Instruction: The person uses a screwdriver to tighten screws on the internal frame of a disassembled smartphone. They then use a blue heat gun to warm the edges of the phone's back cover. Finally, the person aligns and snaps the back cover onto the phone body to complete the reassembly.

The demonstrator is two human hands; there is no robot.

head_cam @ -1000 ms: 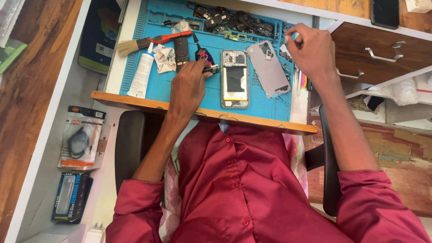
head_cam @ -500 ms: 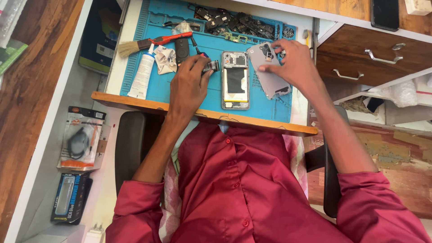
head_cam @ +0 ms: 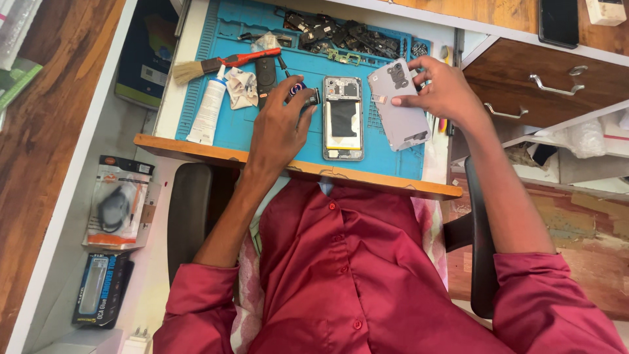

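On the blue rubber mat lies the opened phone, flat and shiny. Right hand pinches the smooth grey back cover just beside it; best held by its edges. Left hand is curled tight around a small dark tool.

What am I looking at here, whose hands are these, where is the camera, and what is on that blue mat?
The camera sits on a person's head and looks down, so the red shirt and both arms are their own. The blue mat lies on a desk. In its middle is an opened phone with its insides showing. The right hand holds the phone's grey back cover. The left hand grips a small dark tool beside the phone. Also there: a brush, a white tube, and loose parts along the far edge.
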